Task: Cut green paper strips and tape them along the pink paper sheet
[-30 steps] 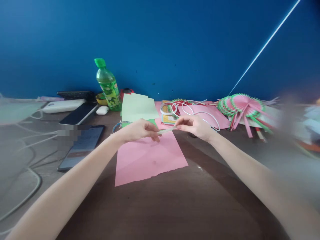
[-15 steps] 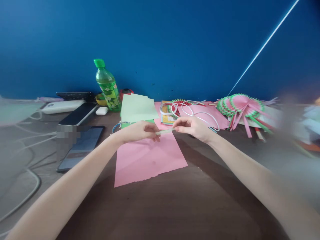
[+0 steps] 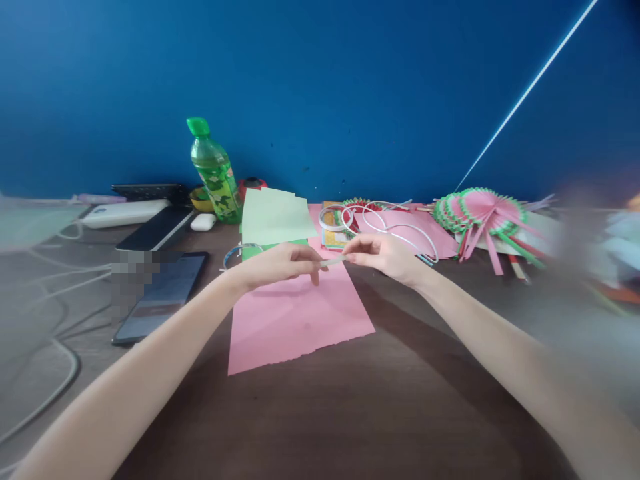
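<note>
A narrow pale strip [image 3: 331, 261], which looks like folded paper, is stretched between my two hands. My left hand [image 3: 280, 264] pinches its left end, and my right hand [image 3: 383, 257] grips the other end between thumb and fingers. Both hands are above the far edge of a pink paper sheet [image 3: 300, 327], whose near edge is torn unevenly. Behind my left hand lie light green paper sheets [image 3: 277, 217]. White rings and a loose white cord [image 3: 410, 237] lie behind my right hand, over more pink paper [image 3: 430, 230]. My fingers hide the strip's ends.
At the left are a green drink bottle [image 3: 215, 173], a white earbud case [image 3: 203, 222], a tablet or phone [image 3: 165, 300], a white power bank [image 3: 125, 213] and cables [image 3: 65, 367]. A pleated pink-and-green paper craft [image 3: 480, 210] sits at the right. A blue wall [image 3: 320, 93] rises behind.
My left fingers have slid slightly right along the strip, so less of it shows between my hands. My right hand has hardly moved.
</note>
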`<state>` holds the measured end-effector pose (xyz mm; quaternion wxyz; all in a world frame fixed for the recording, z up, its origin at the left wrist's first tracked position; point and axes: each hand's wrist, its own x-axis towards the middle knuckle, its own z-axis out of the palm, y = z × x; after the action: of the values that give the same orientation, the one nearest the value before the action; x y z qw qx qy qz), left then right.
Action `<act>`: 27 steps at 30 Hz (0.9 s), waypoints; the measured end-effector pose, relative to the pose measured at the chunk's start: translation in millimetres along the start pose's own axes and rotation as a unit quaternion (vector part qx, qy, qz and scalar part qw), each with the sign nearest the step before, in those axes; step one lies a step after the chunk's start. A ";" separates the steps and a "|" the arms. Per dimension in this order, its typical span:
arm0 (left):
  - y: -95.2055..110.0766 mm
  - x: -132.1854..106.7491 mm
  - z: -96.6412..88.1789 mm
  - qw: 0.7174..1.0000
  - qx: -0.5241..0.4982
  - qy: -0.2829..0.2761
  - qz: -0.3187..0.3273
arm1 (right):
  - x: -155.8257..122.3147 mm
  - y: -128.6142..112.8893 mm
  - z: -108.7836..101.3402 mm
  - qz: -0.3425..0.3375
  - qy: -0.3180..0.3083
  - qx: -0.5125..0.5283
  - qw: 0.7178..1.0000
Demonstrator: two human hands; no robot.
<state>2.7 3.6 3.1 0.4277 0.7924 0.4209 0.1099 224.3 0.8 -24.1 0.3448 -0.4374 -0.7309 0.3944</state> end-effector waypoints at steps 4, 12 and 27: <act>-1.2 2.8 3.1 0.996 0.057 0.061 -0.016 | -0.8 -4.0 1.9 -0.001 -0.007 -0.044 0.999; 1.6 3.7 10.1 0.985 0.122 0.117 -0.014 | -6.3 -14.0 8.6 -0.007 0.028 -0.141 0.990; -0.3 -0.1 -6.8 0.999 0.024 -0.033 0.019 | -9.5 -22.1 7.8 -0.027 0.027 -0.130 0.991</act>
<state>-1.2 7.6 7.0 0.4203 0.8134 0.3939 0.0815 213.2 -16.8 -9.7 0.3154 -0.4693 -0.7776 0.2748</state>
